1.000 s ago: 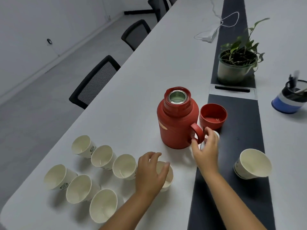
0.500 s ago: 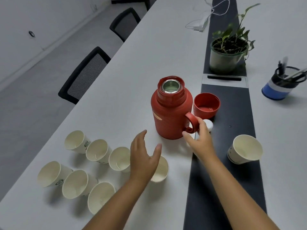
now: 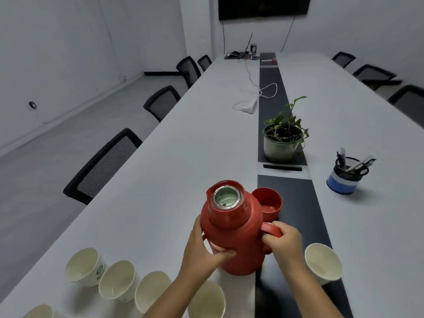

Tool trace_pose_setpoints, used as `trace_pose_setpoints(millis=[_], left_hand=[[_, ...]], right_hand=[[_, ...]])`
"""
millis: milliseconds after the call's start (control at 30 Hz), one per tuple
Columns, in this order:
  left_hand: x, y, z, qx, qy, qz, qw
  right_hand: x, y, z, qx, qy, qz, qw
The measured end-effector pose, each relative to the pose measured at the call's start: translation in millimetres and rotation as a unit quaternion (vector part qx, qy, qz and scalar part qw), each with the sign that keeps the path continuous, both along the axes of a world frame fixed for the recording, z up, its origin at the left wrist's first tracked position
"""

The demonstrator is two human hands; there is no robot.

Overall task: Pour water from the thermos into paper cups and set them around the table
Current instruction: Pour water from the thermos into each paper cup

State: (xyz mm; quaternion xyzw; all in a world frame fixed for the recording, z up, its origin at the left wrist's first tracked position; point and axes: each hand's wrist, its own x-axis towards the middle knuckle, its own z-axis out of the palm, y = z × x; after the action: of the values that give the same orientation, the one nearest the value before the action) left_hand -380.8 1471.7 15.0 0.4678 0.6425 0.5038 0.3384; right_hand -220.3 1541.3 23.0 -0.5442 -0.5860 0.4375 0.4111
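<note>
You have one view, from your head: it looks forward and down the long tabletop (image 3: 188, 157), close over the thermos (image 3: 231, 228), reaching the screen (image 3: 263, 8) on the far wall.

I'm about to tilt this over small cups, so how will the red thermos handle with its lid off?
The thermos looks bulky and probably heavy: the left hand braces its body while the right hand grips the handle. Its smooth shell may be slippery. Its mouth is open, so a sudden tilt would likely spill.
</note>
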Motion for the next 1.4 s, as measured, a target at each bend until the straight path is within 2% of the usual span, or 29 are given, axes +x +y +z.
trace_pose_setpoints(millis=[133, 300, 467, 633, 800, 1000, 1400], left_hand=[[22.9, -15.6, 24.4, 0.058, -0.046, -0.001, 0.997], [58.3, -46.8, 37.5, 0.047, -0.120, 0.032, 0.991], [98.0, -87.0, 25.8, 0.008, -0.244, 0.039, 0.969], [123.7, -121.0, 5.1, -0.004, -0.320, 0.062, 0.945], [130.6, -144.3, -9.3, -0.039, -0.358, 0.074, 0.930], [127.5, -151.8, -17.2, -0.028, -0.431, 0.085, 0.898], [117.0, -151.3, -28.3, -0.020, -0.496, 0.097, 0.863]], right_hand=[[27.5, -19.8, 45.9, 0.057, -0.034, 0.022, 0.998], [61.9, -47.2, 91.1, 0.101, -0.086, 0.053, 0.990], [83.2, -82.4, 118.0, 0.144, -0.231, 0.140, 0.952], [84.7, -107.3, 116.6, 0.170, -0.321, 0.192, 0.912], [80.4, -119.0, 104.4, 0.132, -0.378, 0.206, 0.893], [60.9, -119.6, 97.5, 0.119, -0.396, 0.228, 0.881], [30.4, -118.7, 96.9, 0.130, -0.464, 0.231, 0.845]])
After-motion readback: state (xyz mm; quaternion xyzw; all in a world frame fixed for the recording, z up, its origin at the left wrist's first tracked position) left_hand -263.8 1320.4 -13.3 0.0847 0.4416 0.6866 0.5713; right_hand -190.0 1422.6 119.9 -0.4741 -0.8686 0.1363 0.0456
